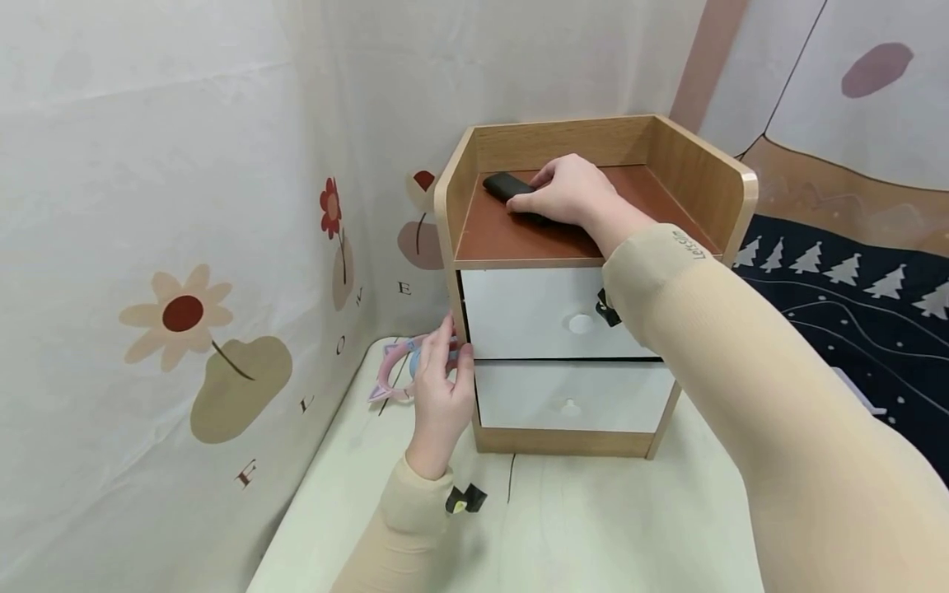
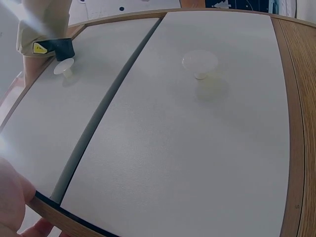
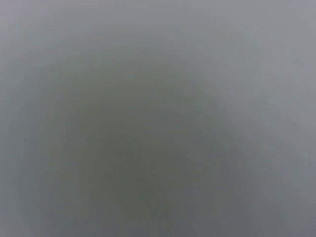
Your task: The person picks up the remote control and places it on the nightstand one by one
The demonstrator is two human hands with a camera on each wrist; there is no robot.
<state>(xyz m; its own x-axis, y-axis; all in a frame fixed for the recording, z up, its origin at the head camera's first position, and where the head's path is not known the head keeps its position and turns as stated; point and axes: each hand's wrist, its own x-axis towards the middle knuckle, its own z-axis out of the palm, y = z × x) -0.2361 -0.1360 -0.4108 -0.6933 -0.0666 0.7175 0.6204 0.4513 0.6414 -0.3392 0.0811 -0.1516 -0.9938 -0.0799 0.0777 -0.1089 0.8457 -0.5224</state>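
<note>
A small wooden cabinet [image 1: 563, 442] with two white drawers stands on the table, its top a brown shelf with raised sides. On that shelf lies a black oblong case [image 1: 501, 186], gripped by my right hand [image 1: 569, 193] from above, thumb on the near side. Part of the case is hidden under the hand. My left hand [image 1: 442, 395] holds the cabinet's left side edge, thumb at the front and fingers along the outer side. Both the upper drawer [image 1: 519, 309] and lower drawer [image 1: 519, 395] look closed; each has a round pale knob, the lower one [image 2: 200, 61] plain in the left wrist view.
Behind my left hand, a pink and blue ring-shaped thing with pointed ears [image 1: 385, 375] lies on the pale table [image 1: 578, 519]. Printed cloth walls [image 1: 185, 148] close in the left and back. Dark tree-patterned cloth [image 1: 853, 321] is at the right. The right wrist view is only a grey blur.
</note>
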